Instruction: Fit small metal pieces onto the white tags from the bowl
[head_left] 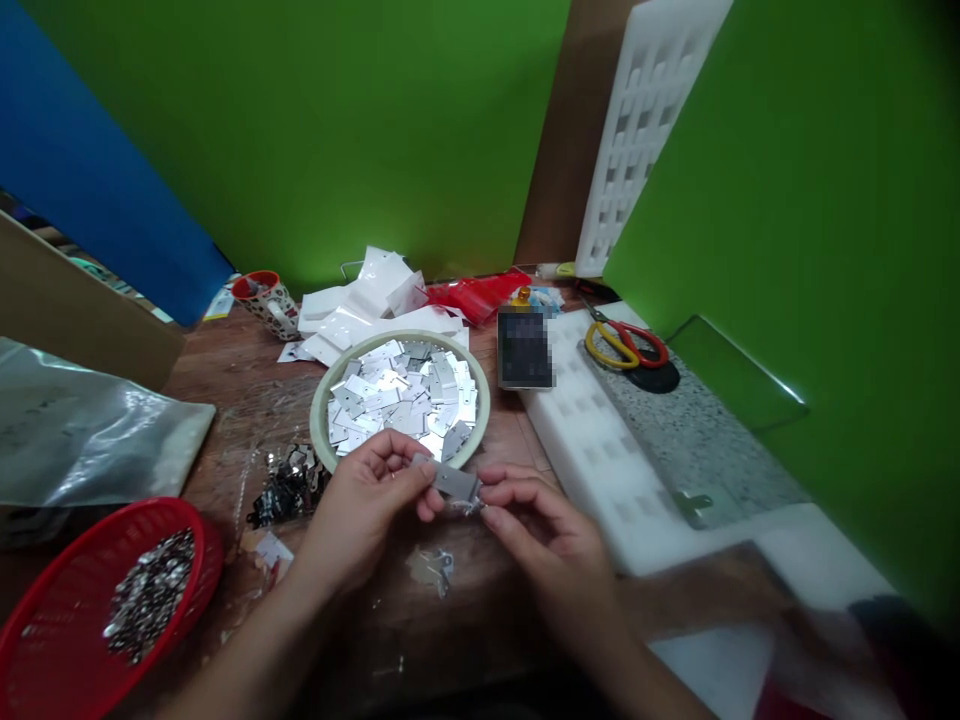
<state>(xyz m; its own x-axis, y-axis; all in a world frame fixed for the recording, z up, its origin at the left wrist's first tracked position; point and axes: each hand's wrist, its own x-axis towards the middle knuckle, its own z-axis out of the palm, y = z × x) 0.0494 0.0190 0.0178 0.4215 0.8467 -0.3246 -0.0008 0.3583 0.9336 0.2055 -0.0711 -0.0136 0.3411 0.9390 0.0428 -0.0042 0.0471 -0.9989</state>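
Observation:
A flat grey metal plate (456, 484) with a small hole is held between both hands, just in front of a round bowl (318, 425) full of similar plates. My left hand (382, 490) pinches its left end between thumb and fingers. At the right end, the fingertips of my right hand (544, 525) close on the plate's edge, where a small shiny piece (469, 507) shows under it; its kind is unclear. Below the hands a few thin metal pieces (431, 570) lie on the table. Left of the bowl is a heap of dark shiny metal parts (289, 485).
A red basket (45, 610) with small metal parts stands at the left front. Behind the bowl lie white papers (360, 305) and a mug (266, 305). To the right are a dark box (525, 348), white foam (592, 440), and scissors (622, 345) on a speckled slab (705, 430).

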